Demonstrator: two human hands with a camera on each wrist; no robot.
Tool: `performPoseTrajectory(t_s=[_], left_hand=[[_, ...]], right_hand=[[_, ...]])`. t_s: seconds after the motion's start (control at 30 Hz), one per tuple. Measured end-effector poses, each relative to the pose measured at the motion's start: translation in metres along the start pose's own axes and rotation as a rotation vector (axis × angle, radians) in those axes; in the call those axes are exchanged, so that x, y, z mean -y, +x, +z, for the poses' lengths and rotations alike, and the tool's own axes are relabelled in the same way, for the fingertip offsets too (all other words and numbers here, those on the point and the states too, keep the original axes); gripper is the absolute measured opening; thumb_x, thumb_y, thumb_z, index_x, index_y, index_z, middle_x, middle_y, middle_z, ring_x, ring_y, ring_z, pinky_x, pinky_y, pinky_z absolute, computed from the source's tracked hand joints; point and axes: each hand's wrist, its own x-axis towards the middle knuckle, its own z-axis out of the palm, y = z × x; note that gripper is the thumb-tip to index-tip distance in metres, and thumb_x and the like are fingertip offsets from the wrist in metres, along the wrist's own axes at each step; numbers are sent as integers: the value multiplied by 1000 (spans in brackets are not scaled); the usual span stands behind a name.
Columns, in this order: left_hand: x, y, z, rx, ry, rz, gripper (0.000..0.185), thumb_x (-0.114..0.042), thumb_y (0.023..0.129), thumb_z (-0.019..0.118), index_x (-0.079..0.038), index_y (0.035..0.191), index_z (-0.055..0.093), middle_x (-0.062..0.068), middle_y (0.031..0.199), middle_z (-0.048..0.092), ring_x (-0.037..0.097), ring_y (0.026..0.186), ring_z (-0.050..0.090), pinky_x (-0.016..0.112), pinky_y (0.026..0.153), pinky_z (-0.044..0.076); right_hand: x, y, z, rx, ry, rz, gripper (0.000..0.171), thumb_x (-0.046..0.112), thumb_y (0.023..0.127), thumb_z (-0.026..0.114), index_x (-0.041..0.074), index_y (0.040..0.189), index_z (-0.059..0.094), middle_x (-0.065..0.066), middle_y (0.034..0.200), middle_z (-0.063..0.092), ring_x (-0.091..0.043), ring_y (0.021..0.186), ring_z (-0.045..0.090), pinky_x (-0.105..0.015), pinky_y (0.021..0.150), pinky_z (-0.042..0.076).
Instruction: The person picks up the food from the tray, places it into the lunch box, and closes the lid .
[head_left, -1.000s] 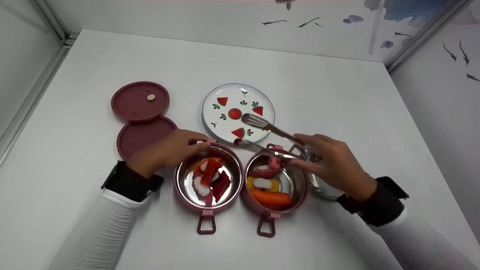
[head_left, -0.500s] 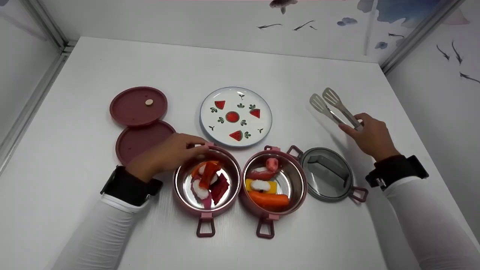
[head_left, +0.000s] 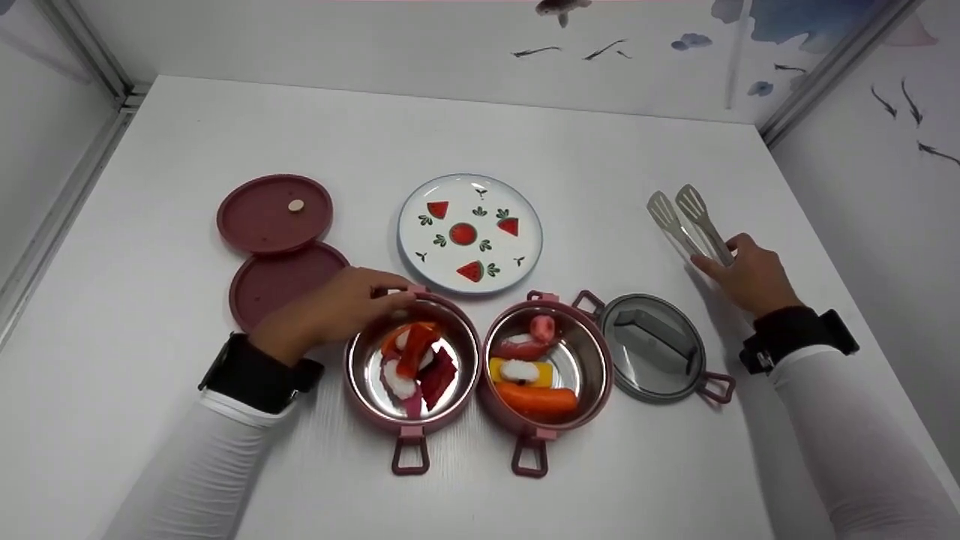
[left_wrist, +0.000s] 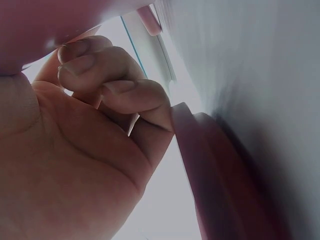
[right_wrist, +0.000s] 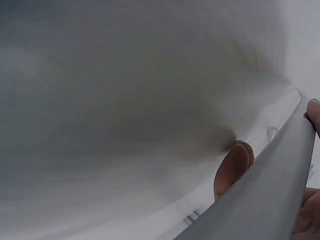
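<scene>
From the head view I see the whole white surface [head_left: 480,127] at once. My right hand [head_left: 746,277] is far out on the right side, and its fingers are curled round the handles of the grey tongs [head_left: 690,221]. The two flat slotted tips of the tongs point to the far side and sit close together. I cannot tell if the tongs touch the surface.

My left hand [head_left: 330,307] rests on the far left rim of the left pink pot [head_left: 412,367], with the fingers bent over the edge. That pot has red, orange and white toy food in it. Just beside it on the right is the right pink pot [head_left: 547,364], with an orange piece, a yellow piece and pink pieces inside. A grey lid [head_left: 652,349] lies just right of that pot. A plate [head_left: 469,232] with watermelon pictures sits behind the pots, and two dark red lids [head_left: 277,240] lie to the far left.

The left wrist view shows only what the head view cannot: my left hand [left_wrist: 85,150] from below, fingers curled, next to a dark red edge.

The right wrist view is mostly grey blur. It shows a fingertip [right_wrist: 234,167] pressed on a tongs arm [right_wrist: 265,195].
</scene>
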Motion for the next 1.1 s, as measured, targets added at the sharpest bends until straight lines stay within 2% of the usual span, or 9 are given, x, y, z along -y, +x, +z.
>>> performPoseTrajectory(t_s=[0.17,0.3,0.4,0.57,0.67,0.77,0.87,1.0,1.1], left_hand=[[0,0,0,-1,10,2,33,-59,99,48,-40,113,71,-8,103,67,15,103,55,35,92,42],[1,1,0,-5,9,0,34,-59,99,49,-39,115,71,-7,105,67,15,104,56,35,93,42],[1,1,2,-9,9,-6,36,-59,99,49,-38,118,71,-7,109,68,15,106,56,36,94,43],[2,2,3,-12,12,-19,39,-63,98,49,-38,119,70,-7,111,68,15,109,57,37,96,43],[3,1,3,-11,18,-16,39,-61,99,48,-36,121,70,-6,111,68,16,108,57,37,96,43],[4,1,3,-9,19,-15,39,-57,100,49,-34,123,70,-6,112,68,16,108,57,37,96,44],[2,0,2,-12,19,-16,39,-58,100,50,-33,123,70,-6,111,69,16,107,57,37,96,44],[-1,-1,0,-16,40,1,42,-63,98,48,-35,120,69,-9,111,69,13,107,59,38,98,45],[-4,-3,-5,-35,52,-1,49,-66,97,45,-33,124,68,-8,117,68,14,112,60,40,103,46]], right_hand=[[9,-1,-1,23,-48,-20,81,62,96,52,-13,124,41,-34,97,59,-37,77,60,-38,59,45],[15,2,-2,80,-111,-44,82,60,99,47,-18,121,39,-36,95,57,-38,73,59,-44,59,46],[21,2,-4,129,-177,-60,82,60,100,44,-20,119,40,-34,90,58,-36,69,58,-44,56,45],[32,-1,-15,284,-309,-22,90,65,100,35,-19,132,33,-23,82,59,-31,66,57,-38,52,42],[37,-1,-17,348,-356,8,95,65,100,31,-21,139,23,-29,90,61,-35,73,60,-41,57,45],[42,-2,-15,357,-362,40,97,63,100,29,-23,141,16,-41,105,59,-43,83,62,-47,66,48],[43,-3,-13,344,-356,63,96,63,100,27,-24,140,14,-47,114,54,-49,91,62,-52,74,49],[42,-5,-8,314,-338,71,94,63,101,26,-23,138,16,-48,113,54,-51,93,63,-54,75,49],[41,-6,-6,288,-338,71,92,63,101,26,-22,135,20,-48,109,56,-51,91,63,-54,75,50]])
